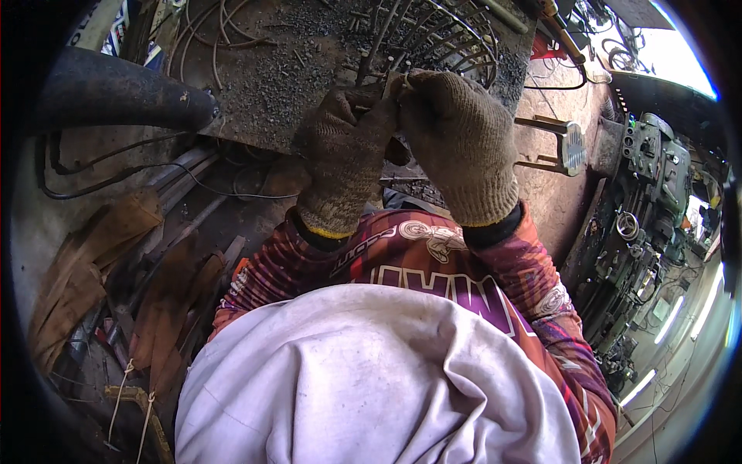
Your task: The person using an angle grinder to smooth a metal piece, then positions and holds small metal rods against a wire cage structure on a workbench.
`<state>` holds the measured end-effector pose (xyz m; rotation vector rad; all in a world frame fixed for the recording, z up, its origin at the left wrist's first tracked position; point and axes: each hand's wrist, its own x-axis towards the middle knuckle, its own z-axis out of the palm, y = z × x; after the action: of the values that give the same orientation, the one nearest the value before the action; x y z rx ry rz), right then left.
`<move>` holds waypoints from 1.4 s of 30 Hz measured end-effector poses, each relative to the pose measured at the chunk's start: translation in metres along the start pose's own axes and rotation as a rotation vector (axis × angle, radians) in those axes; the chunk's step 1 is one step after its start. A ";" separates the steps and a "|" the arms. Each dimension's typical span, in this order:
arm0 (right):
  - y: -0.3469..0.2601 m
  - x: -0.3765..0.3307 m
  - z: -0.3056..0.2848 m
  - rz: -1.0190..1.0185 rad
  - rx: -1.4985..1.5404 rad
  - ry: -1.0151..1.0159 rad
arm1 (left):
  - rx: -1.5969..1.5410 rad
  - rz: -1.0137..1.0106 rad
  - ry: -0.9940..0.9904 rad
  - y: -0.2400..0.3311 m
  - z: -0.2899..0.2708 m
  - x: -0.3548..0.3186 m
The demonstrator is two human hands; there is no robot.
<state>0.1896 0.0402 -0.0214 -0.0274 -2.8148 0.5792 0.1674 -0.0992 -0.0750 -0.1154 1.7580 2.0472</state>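
Observation:
Both of my hands wear grimy knitted work gloves and meet at the near edge of a metal worktable [263,116]. My left hand [345,155] is closed, its thumb and fingertips pinched around something small that I cannot make out. Close against it, my right hand [461,143] is also closed, fingertips pressed together at the same spot. The gloves hide most of what lies between them. Just beyond the fingers stands a round frame of curved metal bars [464,50]. Dark grit and small metal bits [297,66] are scattered over the tabletop.
Loops of bent wire rod [220,39] lie at the far left of the table. A thick dark pipe [131,93] juts in from the left, above trailing cables. Brown cloths [100,247] hang below. To the right are a stool [570,147] and a large machine [653,166].

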 end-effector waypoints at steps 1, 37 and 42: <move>0.001 -0.001 0.001 -0.004 -0.010 0.007 | -0.001 0.000 -0.001 0.003 0.001 -0.001; 0.028 -0.031 -0.006 0.180 0.279 0.152 | -0.109 -0.096 -0.008 -0.006 0.012 -0.002; 0.020 -0.019 -0.012 0.073 0.121 0.104 | -0.127 -0.108 -0.003 -0.004 0.014 -0.001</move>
<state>0.2108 0.0621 -0.0232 -0.1328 -2.6829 0.7423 0.1730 -0.0861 -0.0754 -0.2398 1.5835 2.0779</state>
